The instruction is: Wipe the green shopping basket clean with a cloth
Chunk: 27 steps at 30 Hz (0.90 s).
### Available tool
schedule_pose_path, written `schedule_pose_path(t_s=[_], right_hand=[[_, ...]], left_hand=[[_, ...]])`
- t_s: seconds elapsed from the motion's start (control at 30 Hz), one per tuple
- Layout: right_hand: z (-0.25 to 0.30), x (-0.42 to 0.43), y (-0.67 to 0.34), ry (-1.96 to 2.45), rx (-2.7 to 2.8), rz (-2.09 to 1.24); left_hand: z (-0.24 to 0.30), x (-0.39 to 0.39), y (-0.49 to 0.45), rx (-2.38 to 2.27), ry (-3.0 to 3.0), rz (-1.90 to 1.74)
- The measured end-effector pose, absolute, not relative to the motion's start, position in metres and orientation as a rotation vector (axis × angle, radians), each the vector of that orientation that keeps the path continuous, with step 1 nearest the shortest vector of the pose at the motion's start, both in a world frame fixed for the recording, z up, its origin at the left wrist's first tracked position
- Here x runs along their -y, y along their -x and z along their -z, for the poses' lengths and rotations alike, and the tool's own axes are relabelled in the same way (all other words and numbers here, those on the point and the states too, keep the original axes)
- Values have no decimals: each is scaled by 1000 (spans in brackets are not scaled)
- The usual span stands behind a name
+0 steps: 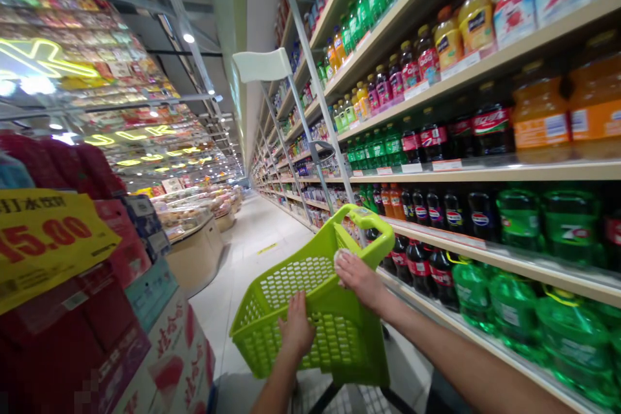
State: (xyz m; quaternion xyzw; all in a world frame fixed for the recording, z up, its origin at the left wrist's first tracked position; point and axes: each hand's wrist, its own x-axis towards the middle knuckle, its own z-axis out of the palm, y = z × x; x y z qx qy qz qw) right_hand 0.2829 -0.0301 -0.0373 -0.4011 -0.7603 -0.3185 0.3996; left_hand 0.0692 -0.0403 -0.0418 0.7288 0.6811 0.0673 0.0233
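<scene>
A bright green shopping cart with a perforated plastic basket stands at an angle in front of me. My left hand is on the near side of the basket, its fingers over the upper rim. My right hand presses a small white wad, like a cloth or wipe, against the basket near the handle end. The cart's green handle rises just beyond my right hand. Much of the wad is hidden beneath my fingers.
Shelves of bottled drinks line the right side. A metal ladder leans along them beyond the cart. Stacked drink cartons with a yellow price sign stand close on the left. A tiled aisle runs ahead past display counters.
</scene>
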Motion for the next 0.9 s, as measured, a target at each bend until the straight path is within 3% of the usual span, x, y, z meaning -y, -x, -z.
schedule_pose_path(t_s=[0.2, 0.43, 0.63, 0.77, 0.9], right_hand=[[23, 23, -337, 1332, 1625, 743], [62, 9, -253, 986, 2157, 662], [48, -1, -313, 1345, 1747, 663], [85, 1, -239, 1063, 1948, 603], [109, 2, -200, 954, 2011, 522]], left_hand=[[61, 44, -32, -2197, -2292, -78], [56, 59, -46, -2076, -2436, -36], [60, 62, -52, -1980, -2460, -110], [63, 64, -40, -1905, -2482, -150], [72, 68, 13, -2248, -2162, -240]])
